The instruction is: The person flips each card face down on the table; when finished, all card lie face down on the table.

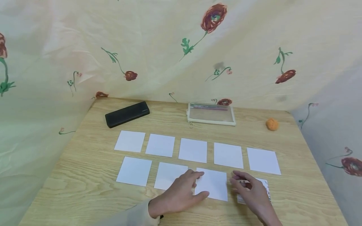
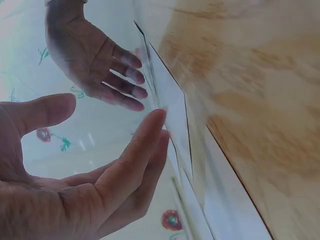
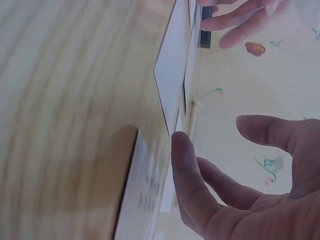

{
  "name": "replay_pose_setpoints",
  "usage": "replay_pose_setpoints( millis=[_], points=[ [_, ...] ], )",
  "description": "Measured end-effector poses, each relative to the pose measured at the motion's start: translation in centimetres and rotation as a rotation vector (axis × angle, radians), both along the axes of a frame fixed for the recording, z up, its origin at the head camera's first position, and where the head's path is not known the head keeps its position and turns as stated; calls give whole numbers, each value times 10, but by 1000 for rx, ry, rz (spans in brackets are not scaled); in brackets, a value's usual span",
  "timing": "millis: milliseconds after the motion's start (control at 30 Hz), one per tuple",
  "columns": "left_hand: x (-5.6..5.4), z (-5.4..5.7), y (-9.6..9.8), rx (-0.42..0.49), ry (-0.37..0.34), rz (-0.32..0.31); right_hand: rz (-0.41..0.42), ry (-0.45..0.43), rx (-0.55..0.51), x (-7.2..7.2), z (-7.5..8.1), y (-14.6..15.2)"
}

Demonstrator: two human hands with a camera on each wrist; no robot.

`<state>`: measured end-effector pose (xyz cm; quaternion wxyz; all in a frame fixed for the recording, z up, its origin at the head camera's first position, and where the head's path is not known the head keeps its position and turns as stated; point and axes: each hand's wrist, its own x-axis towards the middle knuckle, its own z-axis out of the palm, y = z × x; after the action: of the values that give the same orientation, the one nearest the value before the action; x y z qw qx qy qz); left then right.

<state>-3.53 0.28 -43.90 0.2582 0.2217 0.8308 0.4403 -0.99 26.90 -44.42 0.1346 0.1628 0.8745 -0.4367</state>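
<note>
My left hand hovers over the near row of white cards, thumb and fingers spread with nothing between them. It partly covers the middle card and reaches over the left side of a third one. At the right end of this row lies a card with printed markings, largely hidden by my right hand. In the right wrist view, that hand's thumb and fingers stand apart above the table beside the printed card, holding nothing.
A far row of several white cards lies behind the near one, whose left end is another white card. Along the back are a black case, a clear zip pouch and an orange ball. Flowered cloth hangs around the table.
</note>
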Motion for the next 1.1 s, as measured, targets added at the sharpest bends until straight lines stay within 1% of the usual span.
replay_pose_setpoints(
  millis=[100,133,300,367,400,467,533,633,767,867,1000,1100],
  points=[
    [0,0,9,56,-19,-33,0,5,7,1,4,8],
    [1,0,12,71,-28,-48,4,3,28,1,5,10],
    [3,0,30,88,-21,-144,-19,-21,98,3,7,24],
    [4,0,39,100,-39,-165,-42,-36,113,5,7,30],
    [5,0,43,115,-66,-170,-52,-39,119,5,6,33],
    [6,-1,50,152,-124,-169,-71,-45,147,7,5,40],
    [7,-2,58,190,-184,-155,-96,-50,174,8,4,47],
    [10,-2,67,237,-240,-125,-148,-68,205,11,1,56],
    [13,-3,78,273,-259,-103,-239,-92,219,14,-4,63],
    [14,-5,87,274,-266,-94,-295,-92,220,16,-7,68],
    [15,-9,97,251,-270,-76,-341,-104,213,17,-9,72],
    [16,-9,102,242,-271,-69,-363,-126,203,18,-11,75]
  ],
)
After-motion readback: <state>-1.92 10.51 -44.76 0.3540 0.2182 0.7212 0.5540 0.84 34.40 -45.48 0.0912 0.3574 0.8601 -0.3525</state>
